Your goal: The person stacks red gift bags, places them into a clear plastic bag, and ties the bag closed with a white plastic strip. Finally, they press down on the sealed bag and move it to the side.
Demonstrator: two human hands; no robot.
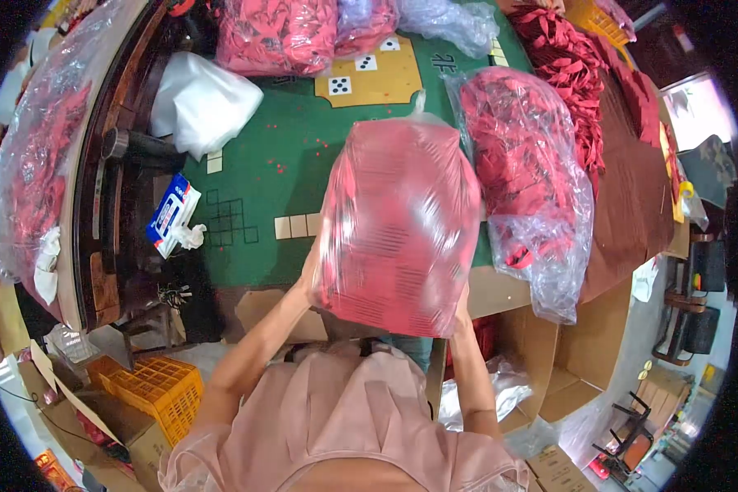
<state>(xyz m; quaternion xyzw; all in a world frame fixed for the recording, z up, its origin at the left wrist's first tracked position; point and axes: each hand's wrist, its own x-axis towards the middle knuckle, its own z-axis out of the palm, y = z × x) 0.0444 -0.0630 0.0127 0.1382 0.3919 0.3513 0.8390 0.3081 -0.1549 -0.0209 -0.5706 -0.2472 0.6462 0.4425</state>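
Note:
A large clear plastic bag packed with red pieces (398, 225) is held up over the front of the green table. My left hand (312, 266) grips its lower left side, with the fingers mostly hidden behind it. On the lower right side is my right hand (462, 307), also largely hidden by the bag. To the right lies another clear bag of red pieces (521, 156). A white plastic bag (205, 102) rests at the table's left.
More filled bags (276, 33) lie at the back of the green table (283, 176). Tissues (172, 215) sit at left. Open cardboard boxes (578, 353) stand below right, and an orange crate (152, 389) below left. Red fabric (553, 49) covers the right back.

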